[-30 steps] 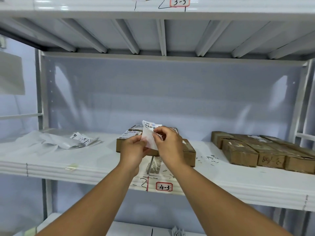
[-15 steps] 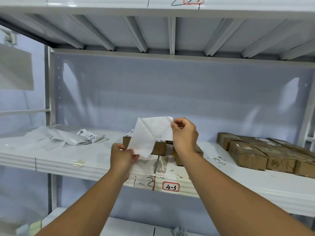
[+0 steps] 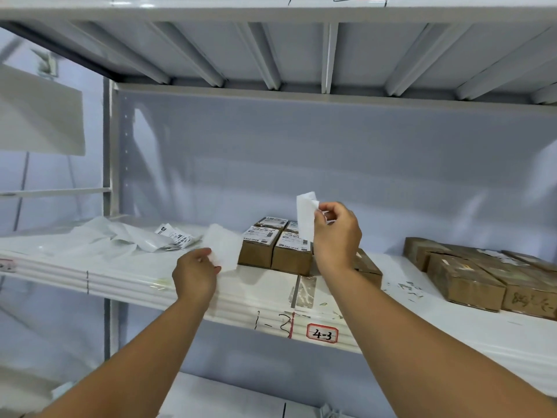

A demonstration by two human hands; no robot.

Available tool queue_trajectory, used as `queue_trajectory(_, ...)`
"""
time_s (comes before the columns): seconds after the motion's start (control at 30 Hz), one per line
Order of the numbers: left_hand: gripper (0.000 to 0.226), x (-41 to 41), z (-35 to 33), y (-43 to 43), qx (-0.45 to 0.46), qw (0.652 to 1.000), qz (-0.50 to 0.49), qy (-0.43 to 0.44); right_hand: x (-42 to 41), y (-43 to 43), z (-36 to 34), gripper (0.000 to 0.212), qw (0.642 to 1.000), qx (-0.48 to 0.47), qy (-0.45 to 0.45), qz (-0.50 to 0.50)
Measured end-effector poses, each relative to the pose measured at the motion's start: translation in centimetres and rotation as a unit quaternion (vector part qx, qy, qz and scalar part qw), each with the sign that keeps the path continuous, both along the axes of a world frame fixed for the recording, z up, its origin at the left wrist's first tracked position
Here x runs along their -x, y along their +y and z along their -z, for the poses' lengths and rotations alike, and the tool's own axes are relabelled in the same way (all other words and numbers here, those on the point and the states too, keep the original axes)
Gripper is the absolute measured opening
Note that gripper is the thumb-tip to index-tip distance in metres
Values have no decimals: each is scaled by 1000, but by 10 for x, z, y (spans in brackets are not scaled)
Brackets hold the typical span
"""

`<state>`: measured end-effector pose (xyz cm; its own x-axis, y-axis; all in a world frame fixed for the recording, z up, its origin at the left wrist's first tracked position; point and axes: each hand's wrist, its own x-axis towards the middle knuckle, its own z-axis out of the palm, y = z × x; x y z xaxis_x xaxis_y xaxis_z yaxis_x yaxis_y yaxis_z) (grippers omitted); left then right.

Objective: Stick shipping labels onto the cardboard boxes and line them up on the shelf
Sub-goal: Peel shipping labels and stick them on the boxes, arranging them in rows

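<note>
Head view: left hand (image 3: 194, 276) pinches backing sheet (image 3: 224, 245) by its edge, right hand (image 3: 337, 233) pinches label (image 3: 305, 218), apart.

A stockroom: white metal shelf (image 3: 187, 285) tagged "4-3" (image 3: 322, 333), stacked labelled cardboard boxes (image 3: 275, 251).

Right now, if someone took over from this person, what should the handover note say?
Left hand pinches a translucent sheet, probably backing paper.
Right hand pinches a white label, raised over the labelled boxes mid-shelf.
Done: those boxes carry printed labels.
Left: stick this label on, then label the brown boxes at the right, which seem unlabelled, and line them up.
Spare labels lie at the left of the shelf.
</note>
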<state>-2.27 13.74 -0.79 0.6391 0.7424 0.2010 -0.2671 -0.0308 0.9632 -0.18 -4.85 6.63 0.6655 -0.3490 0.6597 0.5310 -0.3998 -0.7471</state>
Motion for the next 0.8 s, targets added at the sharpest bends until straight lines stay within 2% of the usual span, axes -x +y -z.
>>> queue_trajectory(0.1, 34, 2, 1, 22, -190, 980, -54, -14, 5, 12, 9, 11, 995, 95, -22, -19)
queue_trajectory(0.2, 49, -4, -2, 49, -285, 954, -94, 13, 7, 29, 18, 14, 980, 193, -35, -36)
queue_trajectory(0.3, 59, -12, -1, 78, -374, 907, -138, 135, 7, 49, 27, 14, 966, 241, -84, -50)
queue_trajectory(0.43, 76, -15, 6, 105, -448, 817, -188, 311, 0, 75, 40, 14, 936, 319, -137, -61)
queue_trajectory(0.5, 78, -21, 12, 116, -469, 782, -186, 366, -5, 85, 46, 11, 922, 347, -161, -60)
queue_trajectory(0.67, 72, -35, 12, 133, -425, 789, -101, 432, -24, 109, 59, 9, 915, 352, -196, -25)
queue_trajectory(0.8, 58, -38, 11, 138, -433, 784, -57, 441, -36, 118, 69, 11, 915, 361, -158, -81)
